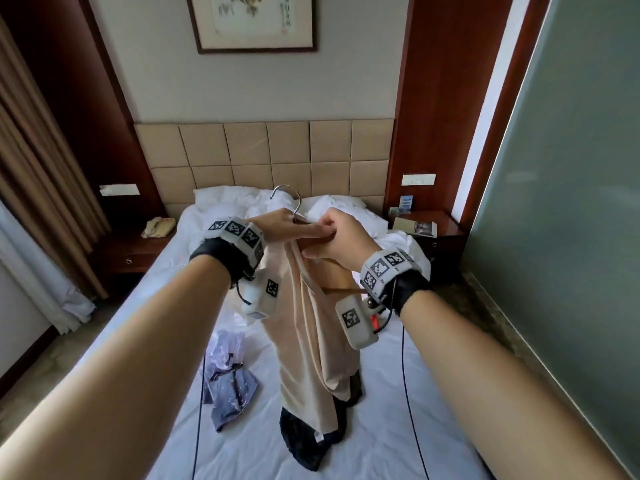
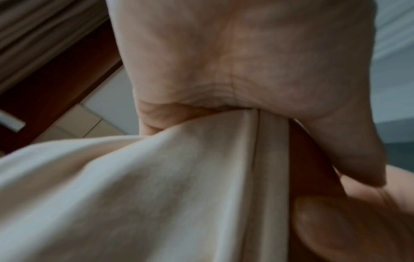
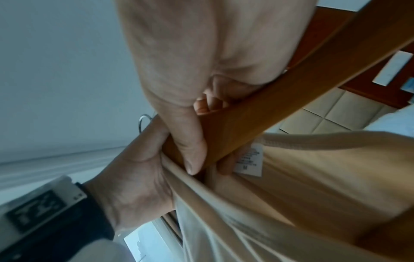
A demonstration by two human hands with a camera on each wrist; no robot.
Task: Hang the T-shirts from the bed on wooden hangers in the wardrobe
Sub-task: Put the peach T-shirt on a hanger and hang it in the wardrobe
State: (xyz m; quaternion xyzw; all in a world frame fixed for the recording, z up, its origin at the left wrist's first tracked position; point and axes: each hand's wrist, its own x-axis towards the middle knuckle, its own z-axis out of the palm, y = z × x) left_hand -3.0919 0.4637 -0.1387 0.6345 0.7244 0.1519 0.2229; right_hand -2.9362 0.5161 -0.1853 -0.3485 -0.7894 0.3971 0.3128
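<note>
Above the bed (image 1: 377,375) I hold up a beige T-shirt (image 1: 308,327) together with a wooden hanger (image 1: 311,242) whose metal hook (image 1: 285,194) sticks up behind my hands. My left hand (image 1: 298,230) grips the shirt's collar bunched against the hanger; in the left wrist view the fabric (image 2: 156,177) runs into the closed palm of the left hand (image 2: 257,106). My right hand (image 1: 341,240) curls round the hanger (image 3: 280,106), thumb pressed on the wood beside the neck label (image 3: 248,159). A dark garment (image 1: 308,441) and a lavender patterned one (image 1: 228,379) lie on the sheet.
A nightstand with a telephone (image 1: 157,226) stands left of the bed, another nightstand (image 1: 429,233) to the right. A frosted glass wall (image 1: 571,202) runs along the right, curtains (image 1: 31,168) hang on the left. Two cables (image 1: 410,393) trail across the sheet.
</note>
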